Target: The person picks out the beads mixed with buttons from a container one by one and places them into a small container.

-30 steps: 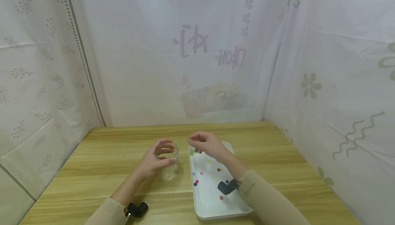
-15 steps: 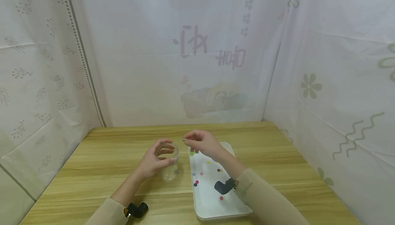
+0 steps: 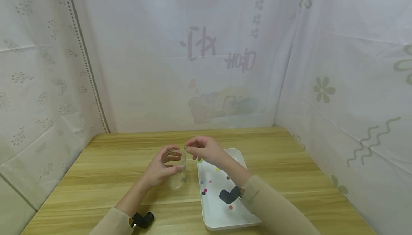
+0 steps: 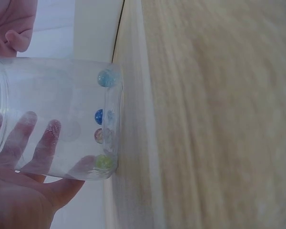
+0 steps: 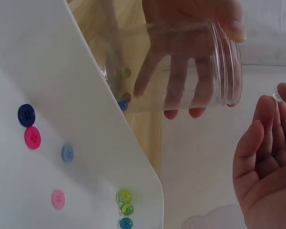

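My left hand (image 3: 157, 170) grips a clear round jar (image 3: 176, 182) standing upright on the table, fingers and thumb curled about its open mouth. Several marbles lie at its bottom, among them a light blue marble (image 4: 105, 78), a dark blue marble (image 4: 99, 117) and a yellow-green marble (image 4: 104, 162). Just right of the rim, my right hand (image 3: 208, 152) pinches a clear glass marble (image 5: 277, 94) between thumb and fingertips; it is partly hidden by them. In the right wrist view, the pinched marble is apart from the jar's mouth.
Right of the jar lies a white tray (image 3: 222, 221), partly under the right forearm. Scattered buttons sit in it, such as a navy button (image 5: 26, 115) and a pink button (image 5: 58, 199). Green and blue marbles (image 5: 126, 209) cluster in its far corner. Patterned curtains surround the wooden table (image 3: 106, 177).
My right hand has moved left with the pinched marble, from above the tray's far left corner to beside the jar's rim. The left hand and jar have stayed still.
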`<act>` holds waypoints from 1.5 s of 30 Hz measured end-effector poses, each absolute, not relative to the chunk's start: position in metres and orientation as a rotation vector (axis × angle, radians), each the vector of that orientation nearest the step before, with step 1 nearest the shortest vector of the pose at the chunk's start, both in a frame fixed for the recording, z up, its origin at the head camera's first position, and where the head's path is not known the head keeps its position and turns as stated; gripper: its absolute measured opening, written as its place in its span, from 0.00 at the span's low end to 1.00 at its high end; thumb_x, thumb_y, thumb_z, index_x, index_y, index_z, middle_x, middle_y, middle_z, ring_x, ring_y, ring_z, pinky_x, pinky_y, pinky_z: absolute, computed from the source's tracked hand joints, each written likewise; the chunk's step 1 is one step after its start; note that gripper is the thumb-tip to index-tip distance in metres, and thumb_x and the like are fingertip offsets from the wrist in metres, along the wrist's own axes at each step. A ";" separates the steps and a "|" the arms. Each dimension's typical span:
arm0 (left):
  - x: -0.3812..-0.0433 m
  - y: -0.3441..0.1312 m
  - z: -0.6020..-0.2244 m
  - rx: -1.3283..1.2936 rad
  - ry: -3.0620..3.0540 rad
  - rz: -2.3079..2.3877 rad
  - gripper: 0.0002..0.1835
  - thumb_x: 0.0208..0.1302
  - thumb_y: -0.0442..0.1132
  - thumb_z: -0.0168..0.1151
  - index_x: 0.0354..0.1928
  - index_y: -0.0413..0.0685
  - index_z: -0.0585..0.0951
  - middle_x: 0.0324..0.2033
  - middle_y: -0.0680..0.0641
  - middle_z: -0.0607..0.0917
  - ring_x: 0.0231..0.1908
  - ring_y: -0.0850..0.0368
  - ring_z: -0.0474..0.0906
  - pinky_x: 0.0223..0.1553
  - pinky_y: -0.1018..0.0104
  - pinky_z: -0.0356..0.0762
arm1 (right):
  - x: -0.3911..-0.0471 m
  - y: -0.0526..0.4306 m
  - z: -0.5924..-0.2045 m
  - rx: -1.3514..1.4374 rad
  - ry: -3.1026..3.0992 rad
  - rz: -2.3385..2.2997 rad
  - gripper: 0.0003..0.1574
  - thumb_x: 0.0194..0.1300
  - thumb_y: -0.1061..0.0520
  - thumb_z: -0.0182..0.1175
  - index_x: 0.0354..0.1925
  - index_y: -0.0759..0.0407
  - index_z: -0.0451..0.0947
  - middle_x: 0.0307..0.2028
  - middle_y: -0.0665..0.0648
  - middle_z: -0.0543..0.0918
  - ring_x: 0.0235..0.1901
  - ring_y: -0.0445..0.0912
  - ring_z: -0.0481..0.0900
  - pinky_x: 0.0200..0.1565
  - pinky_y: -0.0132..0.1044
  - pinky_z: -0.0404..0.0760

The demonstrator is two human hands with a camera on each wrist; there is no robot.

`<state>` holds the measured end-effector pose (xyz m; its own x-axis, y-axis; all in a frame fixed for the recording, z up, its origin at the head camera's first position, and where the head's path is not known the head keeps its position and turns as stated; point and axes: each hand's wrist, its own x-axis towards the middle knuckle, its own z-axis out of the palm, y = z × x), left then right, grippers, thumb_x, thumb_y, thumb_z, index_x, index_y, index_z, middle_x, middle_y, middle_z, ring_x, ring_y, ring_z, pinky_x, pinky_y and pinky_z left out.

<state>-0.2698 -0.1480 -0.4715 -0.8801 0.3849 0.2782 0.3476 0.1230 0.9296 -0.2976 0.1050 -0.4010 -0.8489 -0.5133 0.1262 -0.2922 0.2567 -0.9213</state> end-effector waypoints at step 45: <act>-0.269 -0.149 -0.471 0.751 2.354 1.900 0.38 0.68 0.41 0.74 0.76 0.47 0.69 0.73 0.34 0.78 0.69 0.26 0.78 0.65 0.37 0.82 | -0.293 0.073 -0.391 -0.840 2.303 -1.590 0.19 0.75 0.50 0.69 0.59 0.56 0.86 0.51 0.55 0.88 0.39 0.60 0.87 0.36 0.35 0.82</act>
